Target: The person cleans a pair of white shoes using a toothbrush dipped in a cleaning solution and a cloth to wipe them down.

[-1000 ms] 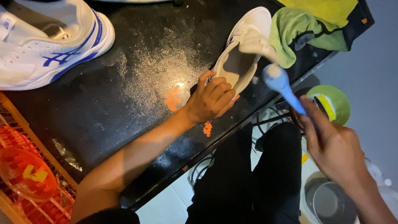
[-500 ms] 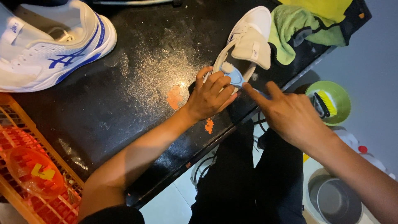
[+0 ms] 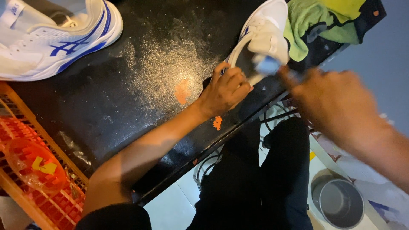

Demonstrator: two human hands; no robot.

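Note:
A white sneaker [image 3: 264, 32] lies near the front edge of the black table [image 3: 128, 102]. My left hand [image 3: 226, 90] grips its heel end and holds it down. My right hand [image 3: 336, 104] is blurred and holds a brush with a light blue head [image 3: 267, 64] against the shoe's opening. A second white sneaker with blue stripes [image 3: 55, 36] rests at the far left of the table.
A green and yellow cloth [image 3: 317, 21] lies beside the held shoe. White powder is scattered over the table's middle. An orange crate [image 3: 30, 170] with a round orange lid stands at the lower left. A grey metal bucket [image 3: 341, 204] sits on the floor at the lower right.
My right hand brought the blue brush from off the table's edge up to the shoe and now moves fast over it. My left hand stayed on the shoe.

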